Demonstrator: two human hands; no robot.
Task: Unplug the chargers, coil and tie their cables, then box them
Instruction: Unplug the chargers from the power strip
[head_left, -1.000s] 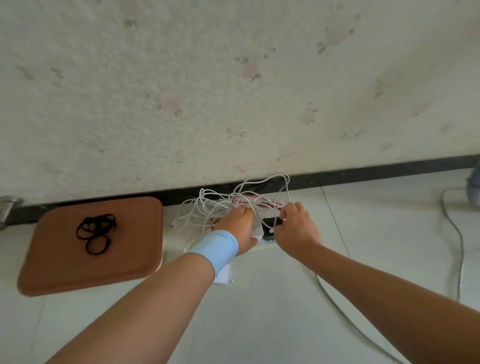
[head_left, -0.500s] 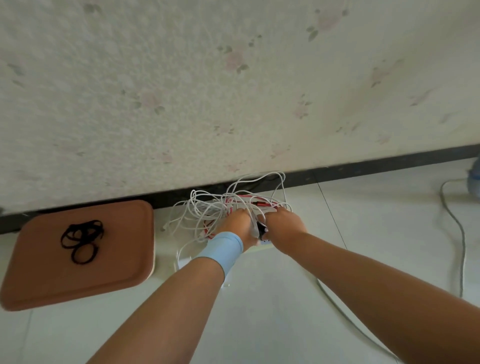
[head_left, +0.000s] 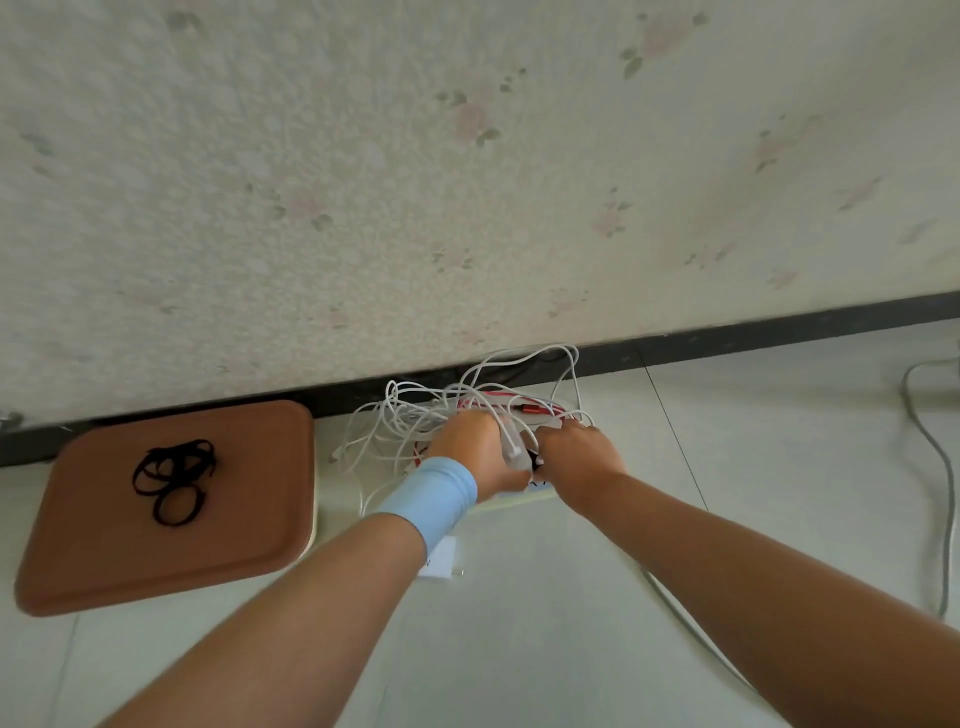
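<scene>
The wallpapered wall (head_left: 467, 182) is filling the upper two thirds of the frame and the pale floor (head_left: 753, 467) the rest. Both are sitting slightly differently from a second ago, because the head camera is tipping. The brown tray (head_left: 249, 519) at lower left is sliding toward the frame's left edge for the same reason, and is probably not moving itself.

The real change is happening at centre frame. The right hand (head_left: 576, 457), which a second ago was apart from the left hand (head_left: 475, 452), is now pressing up against it over the power strip (head_left: 519, 501). The left hand, above a blue wristband (head_left: 431, 493), is clenching a strand of the white cables (head_left: 410, 415) between thumb and forefinger. The right hand's fingers are curling down out of sight, so whether they are grasping anything cannot be told.

The cable tangle is lying against the skirting, with a red cable (head_left: 519, 405) running through it. The black charger (head_left: 533, 461), plainly showing a second ago, is now only peeking out between the two hands, seemingly still in the strip. This suggests the unplugging is just starting, with one hand steadying and the other pulling.

A white charger (head_left: 440, 564) is lying loose on the floor under the left forearm. The black bands (head_left: 174, 480) are waiting untouched on the tray.
</scene>
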